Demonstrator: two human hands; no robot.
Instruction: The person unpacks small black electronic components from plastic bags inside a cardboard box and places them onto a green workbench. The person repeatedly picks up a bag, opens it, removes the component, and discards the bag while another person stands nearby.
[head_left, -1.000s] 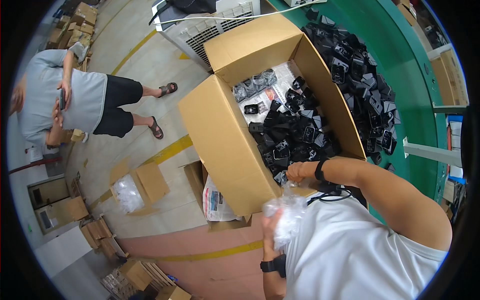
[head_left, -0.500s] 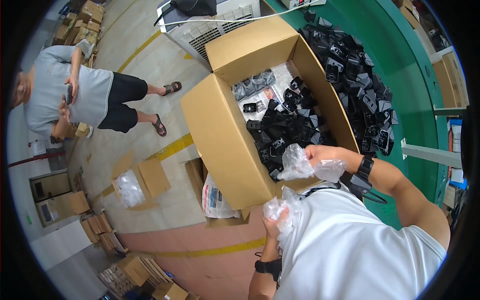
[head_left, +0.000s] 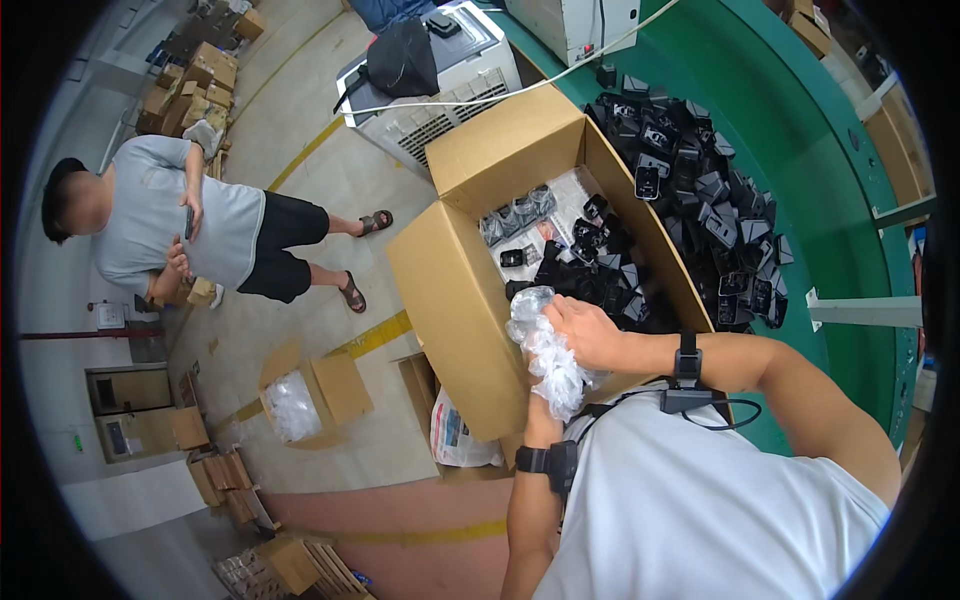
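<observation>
Plastic bags [head_left: 553, 362] bunched over near edge of cardboard box [head_left: 455, 300], right hand [head_left: 590, 332] grip now pressed onto same wad; half second back it held separate bag. Left hand [head_left: 543, 400] grip mostly hidden, clutching bunch from below

Even, bright indoor light with soft shadows; mild glare on the crinkled plastic bags [head_left: 553, 352] beneath the fingers [head_left: 572, 318]; fisheye bending and black vignette at the rim.
</observation>
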